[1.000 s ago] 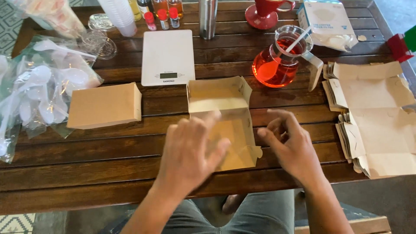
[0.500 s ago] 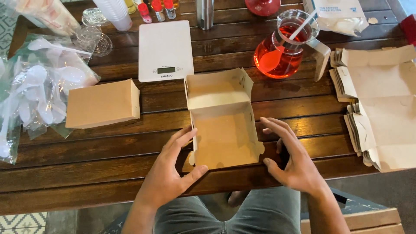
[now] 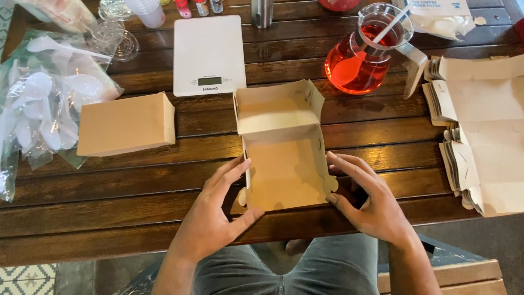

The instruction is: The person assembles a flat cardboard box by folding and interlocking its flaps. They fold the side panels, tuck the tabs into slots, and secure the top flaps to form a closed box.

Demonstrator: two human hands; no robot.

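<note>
An open brown cardboard box (image 3: 284, 164) lies on the dark wooden table (image 3: 109, 186) in front of me, its lid flap folded back toward the far side. My left hand (image 3: 215, 216) presses against the box's left wall, thumb at the front corner. On the opposite side, my right hand (image 3: 365, 202) cups the right wall and front corner. Together the two hands hold the box between them. Nothing is inside the box.
A closed brown box (image 3: 125, 124) sits to the left, a white kitchen scale (image 3: 209, 54) behind. A glass jug of red liquid (image 3: 357, 60) stands at back right, and a stack of flat unfolded cartons (image 3: 486, 125) lies at the right edge. A bag of white plastic spoons (image 3: 43, 104) is far left.
My hands have moved from over the box to its two sides, leaving its inside in plain sight. The box has slid a little nearer to the table's front edge.
</note>
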